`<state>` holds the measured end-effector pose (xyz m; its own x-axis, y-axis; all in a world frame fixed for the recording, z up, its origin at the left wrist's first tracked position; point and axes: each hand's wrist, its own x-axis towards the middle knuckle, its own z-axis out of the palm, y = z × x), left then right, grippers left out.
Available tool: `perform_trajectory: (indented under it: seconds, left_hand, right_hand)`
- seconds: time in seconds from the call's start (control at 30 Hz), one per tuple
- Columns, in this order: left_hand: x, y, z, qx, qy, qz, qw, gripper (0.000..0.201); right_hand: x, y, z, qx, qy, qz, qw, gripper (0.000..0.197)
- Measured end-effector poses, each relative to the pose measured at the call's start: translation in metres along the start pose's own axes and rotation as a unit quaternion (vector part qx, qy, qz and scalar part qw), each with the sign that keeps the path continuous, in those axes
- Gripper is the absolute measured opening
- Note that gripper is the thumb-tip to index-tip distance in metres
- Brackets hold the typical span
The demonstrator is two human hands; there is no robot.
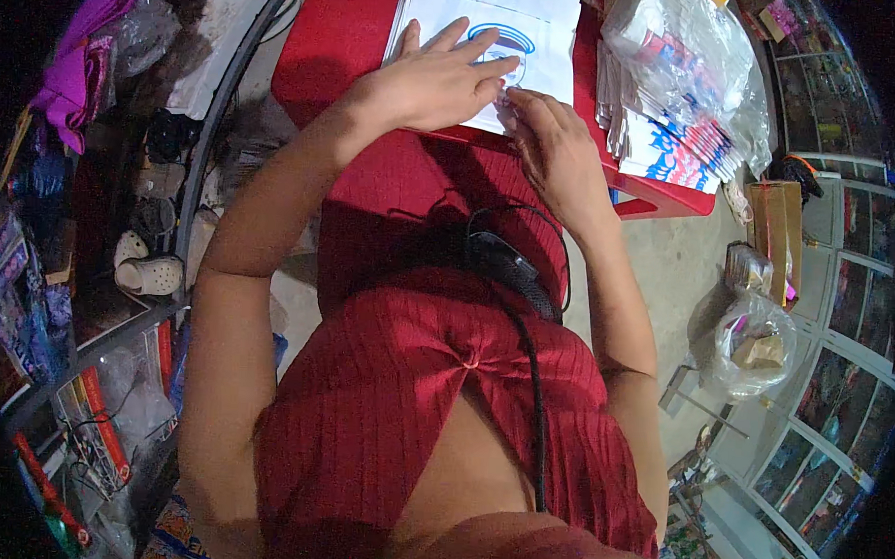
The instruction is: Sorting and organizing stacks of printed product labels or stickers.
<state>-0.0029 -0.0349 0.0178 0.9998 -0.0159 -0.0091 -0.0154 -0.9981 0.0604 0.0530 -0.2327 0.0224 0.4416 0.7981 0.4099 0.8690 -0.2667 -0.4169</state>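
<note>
Red counter (322, 48) occupies 12 o'clock, with the white paper (549, 47) on it, directly before the wearer. Left hand (430, 87): fingers spread wide over the paper, apparently to keep it flat. Right hand (563, 146): fingers bent and narrow at the paper's 5 o'clock edge, probably steadying it; whether they grip anything cannot be told. Printed stack (674, 154) sits at 1 o'clock, likely for easy reach.

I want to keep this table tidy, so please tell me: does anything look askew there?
On the right of the red table, the stack of printed white sheets looks askew: its edges fan out unevenly, and crumpled clear plastic lies on top.
</note>
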Motion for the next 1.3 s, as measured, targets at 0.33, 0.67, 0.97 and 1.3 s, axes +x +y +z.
perform_trajectory:
  seconds: [0.33, 0.67, 0.97, 1.3]
  left_hand:
    - [0.004, -0.017, 0.004, 0.053, -0.026, 0.052, 0.997, 0.053]
    - [-0.019, -0.047, 0.021, 0.072, -0.009, 0.076, 0.994, 0.056]
    - [-0.05, -0.086, 0.024, 0.01, 0.043, 0.045, 0.998, 0.059]
    - [0.015, -0.085, -0.028, -0.021, 0.04, 0.051, 0.998, 0.037]
  right_hand:
    - [0.008, -0.006, 0.004, -0.146, -0.018, -0.039, 0.988, 0.03]
    - [-0.034, 0.01, -0.012, -0.223, -0.077, 0.005, 0.972, 0.052]
    - [-0.049, 0.023, -0.013, -0.191, -0.028, 0.02, 0.981, 0.047]
    - [-0.015, 0.026, -0.012, -0.206, 0.049, -0.04, 0.976, 0.021]
